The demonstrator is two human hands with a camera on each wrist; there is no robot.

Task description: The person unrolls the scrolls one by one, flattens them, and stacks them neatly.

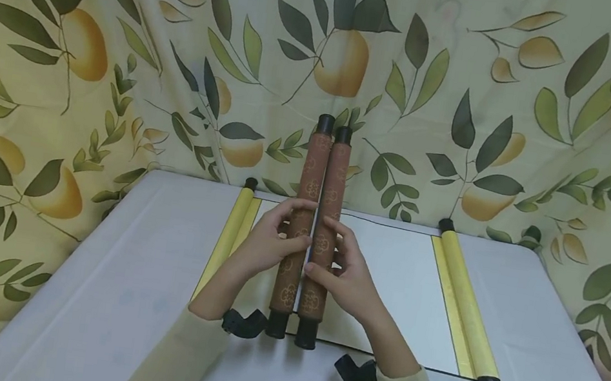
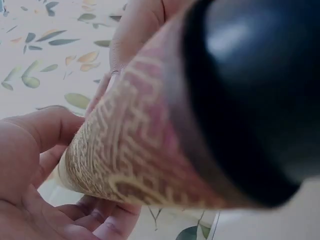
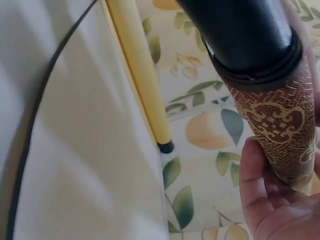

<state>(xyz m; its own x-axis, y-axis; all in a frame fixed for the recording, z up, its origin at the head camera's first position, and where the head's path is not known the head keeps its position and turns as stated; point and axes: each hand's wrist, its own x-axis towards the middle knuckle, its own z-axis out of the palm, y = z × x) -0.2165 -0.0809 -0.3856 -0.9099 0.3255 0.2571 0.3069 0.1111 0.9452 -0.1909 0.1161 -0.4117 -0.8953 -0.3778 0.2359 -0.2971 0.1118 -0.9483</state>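
Two rolled ends of a brown patterned scroll stand side by side above the table, tilted, with black knobs at their tips. My left hand (image 1: 273, 238) grips the left scroll roll (image 1: 288, 279), thumb across its near face. Around the right scroll roll (image 1: 322, 245) curl the fingers of my right hand (image 1: 349, 271). A narrow gap runs between the rolls. In the left wrist view a black knob (image 2: 260, 90) hides much of the scene beyond the patterned cloth (image 2: 135, 135). The right wrist view has the patterned roll (image 3: 280, 120) in my fingers (image 3: 255, 175).
Beneath the rolls, an unrolled white scroll (image 1: 387, 274) lies on the white-covered table (image 1: 109, 293). Its yellow rollers, left (image 1: 230, 225) and right (image 1: 468, 304), have black ends. A fruit-and-leaf patterned curtain (image 1: 183, 56) hangs behind the table. Black straps sit at both wrists.
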